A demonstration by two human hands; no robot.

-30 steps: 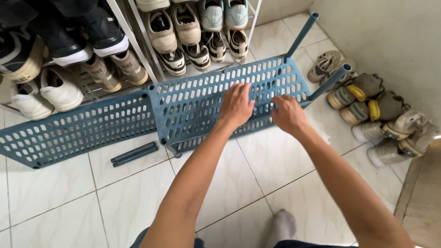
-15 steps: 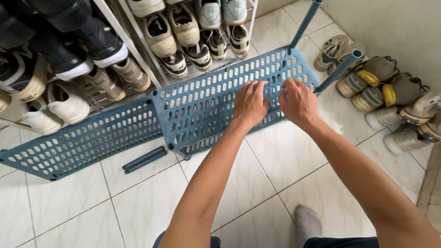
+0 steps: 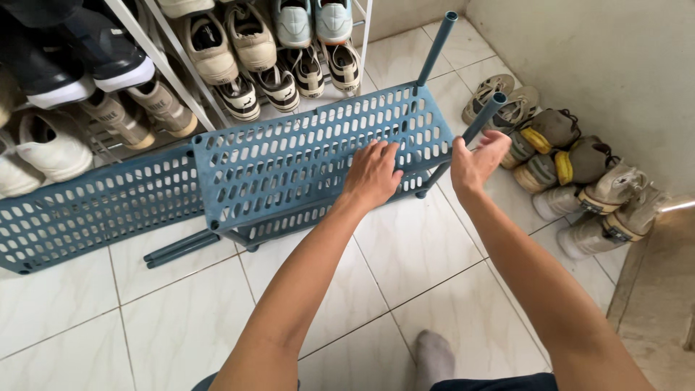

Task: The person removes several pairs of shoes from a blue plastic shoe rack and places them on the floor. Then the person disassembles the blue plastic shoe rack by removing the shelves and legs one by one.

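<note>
Stands on the white tiled floor [image 3: 405, 246], just in front of the white shoe rack [image 3: 168, 54]: a blue perforated shelf panel [image 3: 304, 148], raised on short legs over a lower panel [image 3: 318, 215] of the same kind. Rise from its right-hand corners: two blue tubes, the far tube [image 3: 439, 43] and the near tube [image 3: 483, 119], both leaning slightly.

Left hand [image 3: 373, 174]: laid palm-down on the near right part of the top panel, fingers straight and close together, thumb out to the side. Right hand [image 3: 474, 161]: cupped at the foot of the near tube by the panel's corner, thumb raised and apart from the curled fingers; cannot tell whether the tube is actually gripped or only touched.

Judging from this: best to press evenly with the flat palm so the panel does not rock on its legs, and to take the tube low, close to its socket, rather than near the top, where a push would lever the corner. Worth sighting the tube upright against the far one before bearing down, and keeping fingertips out of the panel's slots.

Nearby: a second blue panel [image 3: 94, 206] joined on at the left, two loose tubes [image 3: 181, 247] on the tiles beneath the frame's left edge, sandals [image 3: 499, 101] and worn sneakers [image 3: 579, 170] along the wall to the right, close to the near tube. Below, a grey-socked foot [image 3: 432, 355].
</note>
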